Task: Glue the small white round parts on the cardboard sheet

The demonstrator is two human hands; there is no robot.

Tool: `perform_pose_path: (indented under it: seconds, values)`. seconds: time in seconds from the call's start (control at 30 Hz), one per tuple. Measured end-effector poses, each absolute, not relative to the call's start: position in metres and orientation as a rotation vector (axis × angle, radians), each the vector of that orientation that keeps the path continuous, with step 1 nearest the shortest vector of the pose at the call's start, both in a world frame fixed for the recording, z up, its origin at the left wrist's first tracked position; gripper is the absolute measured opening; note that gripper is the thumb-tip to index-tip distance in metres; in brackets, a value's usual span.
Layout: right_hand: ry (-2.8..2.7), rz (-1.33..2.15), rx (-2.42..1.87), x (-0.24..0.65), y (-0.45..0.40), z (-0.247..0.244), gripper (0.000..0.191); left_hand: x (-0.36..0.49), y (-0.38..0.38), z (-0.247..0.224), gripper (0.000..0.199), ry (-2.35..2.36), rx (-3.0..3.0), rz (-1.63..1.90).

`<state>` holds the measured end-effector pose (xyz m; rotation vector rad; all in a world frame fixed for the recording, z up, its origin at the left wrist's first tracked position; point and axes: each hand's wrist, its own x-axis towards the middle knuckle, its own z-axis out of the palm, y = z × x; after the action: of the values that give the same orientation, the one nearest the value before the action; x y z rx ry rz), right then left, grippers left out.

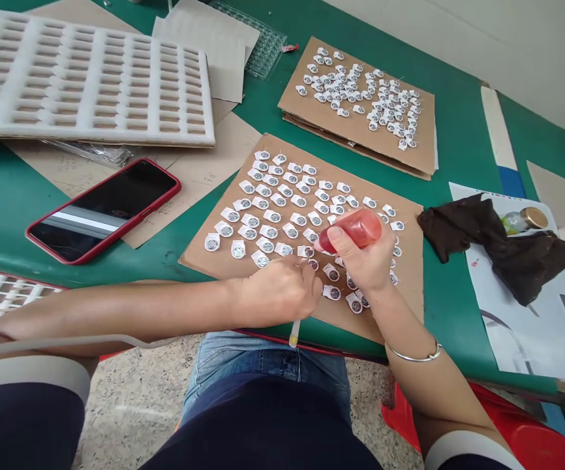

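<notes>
My right hand [369, 262] is wrapped round a translucent red squeeze bottle [355, 230], tilted with its narrow end toward my left hand. Closed in a pinch, my left hand [280, 290] is just left of the bottle, over the front of a cardboard sheet [400, 313]. What its fingertips hold is hidden; a small round part [313, 264] shows right beside them. Below that hand sticks out a pale thin stick with a yellowish end [294, 334]. Rows of small round silver parts with white tabs [269, 232] lie on the cardboard around both hands.
Behind stands a cardboard stack [361, 134] with many similar parts. A red-cased phone [106, 209] and a white slotted foam tray [87, 78] are on the left. At right, a dark cloth [522, 261] and a small gold-capped bottle [524, 220] rest on white paper [551, 333].
</notes>
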<state>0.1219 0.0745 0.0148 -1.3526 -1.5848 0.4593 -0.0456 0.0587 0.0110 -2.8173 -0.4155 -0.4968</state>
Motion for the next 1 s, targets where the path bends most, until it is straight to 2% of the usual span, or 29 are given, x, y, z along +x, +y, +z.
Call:
perform_pose_path:
  seconds: [1.0]
  values:
    - [-1.639,0.396,-1.337,0.1209,0.0736,0.0100,0.015,-0.0443,0.0547,0.0035,0.020,-0.397,-2.731,-0.520]
